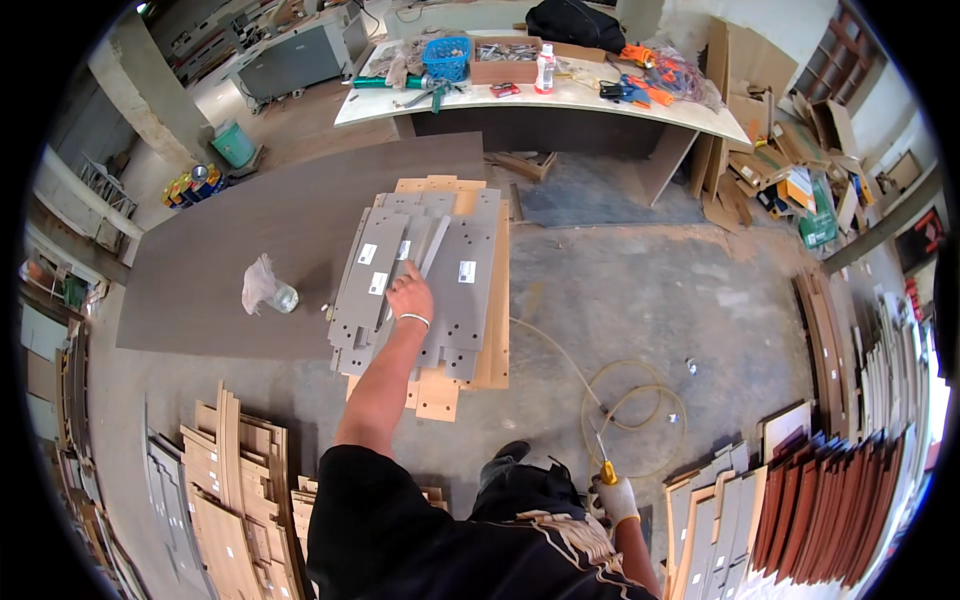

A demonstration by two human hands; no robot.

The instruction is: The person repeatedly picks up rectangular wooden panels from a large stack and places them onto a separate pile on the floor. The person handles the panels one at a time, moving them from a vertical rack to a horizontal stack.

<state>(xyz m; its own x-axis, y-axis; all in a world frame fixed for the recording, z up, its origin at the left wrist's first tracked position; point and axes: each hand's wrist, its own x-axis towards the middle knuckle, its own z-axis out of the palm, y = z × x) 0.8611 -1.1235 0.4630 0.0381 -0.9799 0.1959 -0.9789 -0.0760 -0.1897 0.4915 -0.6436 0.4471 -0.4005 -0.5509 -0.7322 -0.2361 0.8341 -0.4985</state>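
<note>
My bare left hand (410, 296), with a white band at the wrist, rests on a stack of grey boards (468, 225). Its index finger is stretched out and touches the top of the stack; the other fingers look partly curled, and nothing shows held in them. The boards have drilled holes and white labels, and light wood boards (495, 345) lie beneath them. Low on my right side, my gloved right hand (615, 497) is closed around a yellow air blow gun (607, 472). A thin nozzle points up from the gun, beside a coiled clear hose (655, 390).
A large brown sheet (220, 260) left of the stack carries a jar with a plastic bag (284, 298). Behind stands a cluttered workbench (590, 100). Boards stand at lower left (230, 470); reddish-brown panels (825, 510) stand at lower right. Cardboard (760, 165) is heaped at far right.
</note>
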